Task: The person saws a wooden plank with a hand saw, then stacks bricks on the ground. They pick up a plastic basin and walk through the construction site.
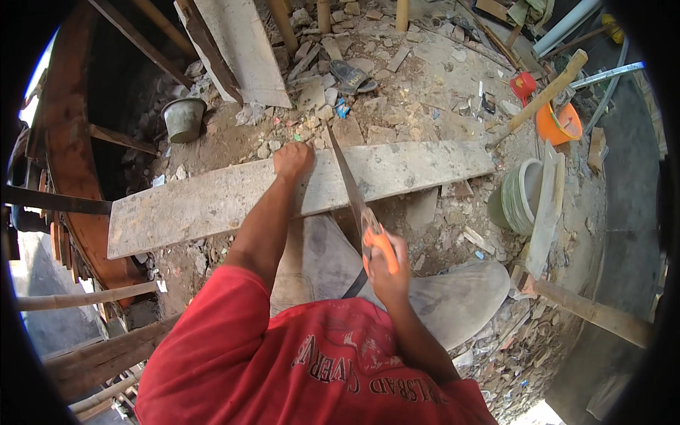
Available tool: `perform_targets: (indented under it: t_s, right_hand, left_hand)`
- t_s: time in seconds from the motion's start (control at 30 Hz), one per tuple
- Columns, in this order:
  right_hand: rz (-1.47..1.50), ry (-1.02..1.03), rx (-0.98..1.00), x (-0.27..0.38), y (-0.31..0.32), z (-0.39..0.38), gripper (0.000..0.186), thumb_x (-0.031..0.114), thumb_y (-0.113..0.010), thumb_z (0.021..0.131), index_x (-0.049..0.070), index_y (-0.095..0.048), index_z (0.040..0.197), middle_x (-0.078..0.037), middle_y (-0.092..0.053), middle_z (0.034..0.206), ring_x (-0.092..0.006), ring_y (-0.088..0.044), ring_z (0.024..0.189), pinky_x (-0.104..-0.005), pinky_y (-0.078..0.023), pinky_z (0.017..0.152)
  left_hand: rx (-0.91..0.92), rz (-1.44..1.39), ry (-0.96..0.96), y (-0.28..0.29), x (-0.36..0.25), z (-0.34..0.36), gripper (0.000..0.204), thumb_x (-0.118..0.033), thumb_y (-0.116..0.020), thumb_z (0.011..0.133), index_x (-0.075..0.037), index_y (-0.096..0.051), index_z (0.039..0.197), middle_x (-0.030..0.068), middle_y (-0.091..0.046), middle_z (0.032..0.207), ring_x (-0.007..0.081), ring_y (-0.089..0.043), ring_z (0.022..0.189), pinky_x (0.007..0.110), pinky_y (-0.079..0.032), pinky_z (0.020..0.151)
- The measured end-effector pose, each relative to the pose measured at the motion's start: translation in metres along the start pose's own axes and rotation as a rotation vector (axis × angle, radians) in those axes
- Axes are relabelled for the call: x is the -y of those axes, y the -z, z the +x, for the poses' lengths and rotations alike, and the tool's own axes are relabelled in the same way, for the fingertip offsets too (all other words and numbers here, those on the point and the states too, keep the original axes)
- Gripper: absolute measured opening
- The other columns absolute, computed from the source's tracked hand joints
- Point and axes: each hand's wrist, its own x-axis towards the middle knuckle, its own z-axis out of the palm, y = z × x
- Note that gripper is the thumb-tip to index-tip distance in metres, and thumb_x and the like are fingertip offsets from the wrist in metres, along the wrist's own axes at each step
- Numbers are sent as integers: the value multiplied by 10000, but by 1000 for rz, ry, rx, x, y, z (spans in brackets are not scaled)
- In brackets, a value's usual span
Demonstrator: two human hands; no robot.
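On the board [404, 168], the left hand [294, 160] leans, grip unclear, near the saw [346, 173] the right hand [392, 273] clenches, so a skipping stroke could draw blood.

I see one long, flat board [219, 202], pale grey and blotched with darker stains, stretching across my view and climbing gently from lower left to upper right. It looks whole from end to end, and its left end is cut fairly straight.

Right of the board's middle I have the saw [351, 185], its long metal blade grey with brownish patches and narrowing toward the tip. The blade lies crosswise over the board, its tip beyond the far edge and its orange handle [383, 248] on the near side. I can't tell whether the teeth have bitten into the wood.
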Motion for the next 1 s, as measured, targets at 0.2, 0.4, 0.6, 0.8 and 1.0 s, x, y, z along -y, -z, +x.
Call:
perform_targets:
  t_s: [0.2, 0.4, 0.6, 0.8, 1.0]
  right_hand:
    - [-52, 2, 10, 22, 12, -19, 388, 111, -624, 996, -21, -535, 1350, -175, -711, 1172, -221, -692, 1058, -352, -533, 923]
    - [-53, 31, -6, 22, 10, -21, 370, 114, -623, 995, -31, -554, 1329, -194, -685, 1190, -245, -678, 1081, -371, -524, 941]
    - [-204, 70, -14, 38, -5, 21, 361, 202, -638, 1000, 4, -576, 1296, -195, -688, 1145, -296, -695, 1038, -403, -529, 896]
    - [-14, -88, 20, 36, 22, -34, 369, 234, -648, 1003, 8, -577, 1286, -178, -703, 1149, -292, -711, 1008, -415, -541, 870]
    - [-251, 129, 6, 24, -19, 56, 400, 261, -659, 999, 54, -568, 1330, -158, -721, 1102, -282, -714, 996, -404, -546, 860]
  left_hand:
    - [94, 0, 4, 12, -4, -1, 570, -459, -413, 1065, 29, -707, 1080, 265, -726, 1100, 434, -704, 1023, 530, -523, 940]
    - [118, 1, -24, -1, 6, 2, 656, -568, -428, 1043, 12, -731, 1097, 251, -737, 1088, 421, -706, 1063, 507, -533, 944]
    - [336, 15, 60, 54, -27, -8, 1015, -876, -541, 812, 41, -709, 1213, 239, -706, 1227, 368, -668, 1191, 442, -510, 1004]
    - [231, 2, 61, 49, -20, -16, 1018, -888, -633, 730, 39, -734, 1137, 260, -719, 1180, 383, -683, 1163, 453, -519, 993]
    - [170, -40, -15, 49, -25, -17, 1009, -879, -648, 722, 55, -734, 1094, 280, -720, 1148, 382, -691, 1141, 459, -525, 976]
